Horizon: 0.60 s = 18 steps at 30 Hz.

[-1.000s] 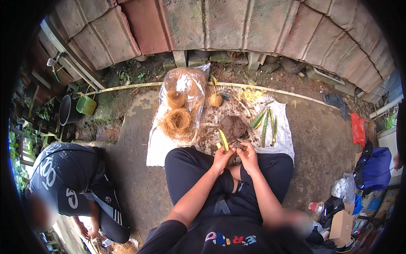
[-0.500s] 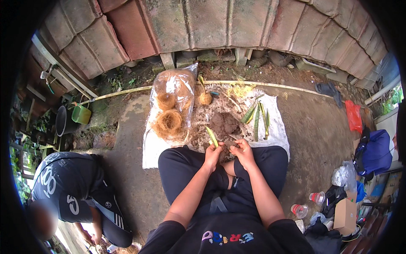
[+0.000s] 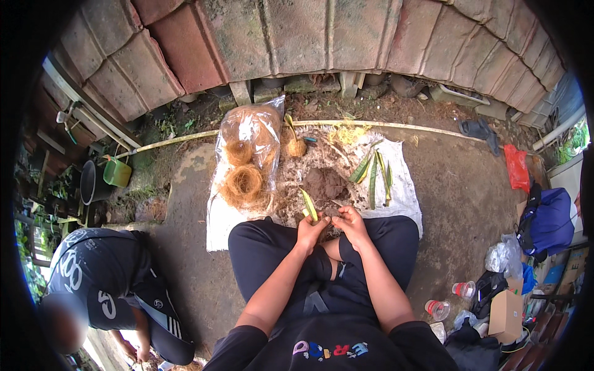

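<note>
In front of my crossed legs, my left hand (image 3: 310, 232) is closed round the lower end of a yellow-edged green snake plant leaf (image 3: 309, 204), whose tip points up and away. My right hand (image 3: 351, 225) pinches close beside it, fingertips nearly touching the left ones; a dark bit at its fingers is too small to name. Just beyond lies a mound of dark soil (image 3: 325, 183). More snake plant leaves (image 3: 373, 180) lie to its right. Left of the soil sits a brown fibre nest (image 3: 242, 182). A fibre-wrapped ball (image 3: 296, 147) with an upright leaf stands farther back.
A white sack (image 3: 405, 201) is spread under these things. A clear plastic bag (image 3: 266, 117) of fibre nests lies at its far left. Another person (image 3: 102, 272) crouches at the left. A blue backpack (image 3: 552, 217), cardboard box (image 3: 505, 315) and plastic cups (image 3: 438, 309) are on the right.
My right hand has moved in toward my left, so the fingertips are closer together. The leaf stays in my left hand. The whole view has shifted slightly.
</note>
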Each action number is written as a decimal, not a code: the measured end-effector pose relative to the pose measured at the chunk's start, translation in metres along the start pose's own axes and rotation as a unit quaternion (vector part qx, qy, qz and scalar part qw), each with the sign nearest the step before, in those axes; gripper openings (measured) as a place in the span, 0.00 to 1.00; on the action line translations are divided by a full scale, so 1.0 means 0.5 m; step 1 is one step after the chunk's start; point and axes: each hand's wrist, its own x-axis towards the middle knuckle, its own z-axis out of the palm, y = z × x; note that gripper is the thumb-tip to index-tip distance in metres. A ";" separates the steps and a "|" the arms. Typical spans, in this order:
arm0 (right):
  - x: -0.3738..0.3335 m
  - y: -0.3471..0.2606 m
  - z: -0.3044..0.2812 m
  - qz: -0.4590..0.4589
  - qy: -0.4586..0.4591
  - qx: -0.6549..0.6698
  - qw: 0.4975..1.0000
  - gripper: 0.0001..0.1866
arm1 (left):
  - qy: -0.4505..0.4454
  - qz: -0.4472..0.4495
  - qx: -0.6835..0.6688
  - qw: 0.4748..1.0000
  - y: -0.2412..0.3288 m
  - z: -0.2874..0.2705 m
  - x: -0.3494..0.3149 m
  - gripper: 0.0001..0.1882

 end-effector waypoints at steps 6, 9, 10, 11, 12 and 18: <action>0.010 -0.007 -0.001 0.022 0.020 -0.001 1.000 0.19 | -0.028 -0.006 -0.007 1.000 -0.011 -0.009 0.005 0.10; 0.014 -0.006 0.000 0.038 0.012 -0.041 0.998 0.18 | -0.009 0.003 -0.010 1.000 -0.009 -0.008 0.003 0.11; 0.013 -0.008 0.003 0.045 0.016 -0.031 0.998 0.18 | 0.001 -0.001 -0.016 1.000 -0.005 -0.010 0.003 0.10; 0.012 -0.010 0.006 0.053 0.020 -0.022 0.998 0.18 | 0.011 -0.006 -0.022 1.000 -0.003 -0.011 0.002 0.10; 0.012 -0.010 0.003 0.059 0.025 -0.013 0.998 0.18 | 0.006 -0.012 -0.017 1.000 0.003 -0.007 -0.001 0.10; 0.005 -0.007 -0.005 0.043 -0.011 0.017 0.999 0.18 | -0.002 -0.001 0.002 1.000 -0.009 -0.010 0.008 0.12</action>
